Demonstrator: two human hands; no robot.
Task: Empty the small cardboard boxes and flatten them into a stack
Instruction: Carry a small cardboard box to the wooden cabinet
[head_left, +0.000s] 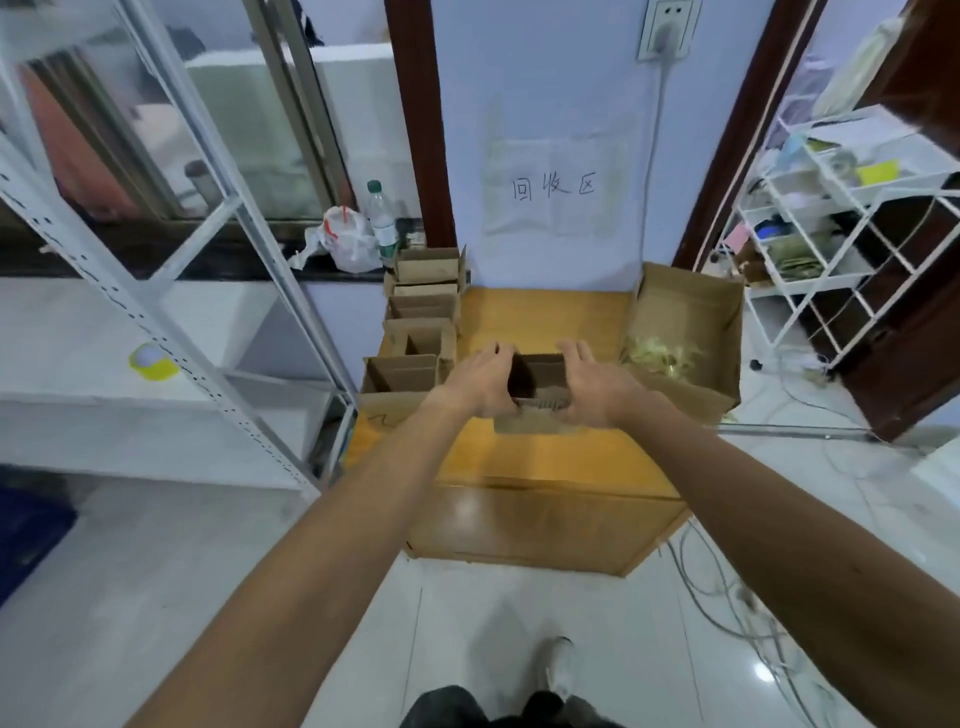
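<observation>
A small open cardboard box (537, 376) sits in the middle of the low wooden table (561, 457). My left hand (480, 382) holds its left side and my right hand (592, 387) holds its right side, fingers curled over the far edges. The box's inside looks dark, and I cannot tell what is in it. Several more small open boxes (423, 332) stand in a row along the table's left edge. A large open carton (685, 332) at the table's right holds yellowish packing scraps (660, 356).
A metal shelving frame (171, 270) stands on the left with a roll of yellow tape (150, 361). A plastic bag (345, 241) and a bottle (382, 223) sit on the sill behind. A white wire rack (841, 228) stands right. Cables (727, 582) trail on the floor.
</observation>
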